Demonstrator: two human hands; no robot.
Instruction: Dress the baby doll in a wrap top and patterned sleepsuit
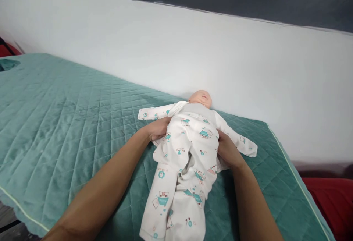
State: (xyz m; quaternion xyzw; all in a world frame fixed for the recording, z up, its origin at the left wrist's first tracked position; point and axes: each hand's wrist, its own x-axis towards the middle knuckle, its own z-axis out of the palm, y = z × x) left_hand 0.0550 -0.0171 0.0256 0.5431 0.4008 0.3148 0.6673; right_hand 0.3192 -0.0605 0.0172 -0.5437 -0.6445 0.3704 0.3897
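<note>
A baby doll (203, 97) lies on its back on a green quilted cover, its head near the wall. It wears a white long-sleeved top (239, 138) with a teal cartoon print, both sleeves spread outward. Matching baby pants (190, 193) cover its legs and reach high up the torso. My left hand (159, 127) grips the pants at the side on the left, its fingertips hidden by cloth. At the opposite side my right hand (227, 149) is closed on the pants edge, fingers mostly tucked behind the fabric. Folds bunch up at the crotch.
The quilted cover (68, 123) spreads widely to the left and ends in a pale-piped edge at the right. A white wall (248, 64) rises behind the doll, with a dark band above. Something red (328, 200) stands beyond the right edge.
</note>
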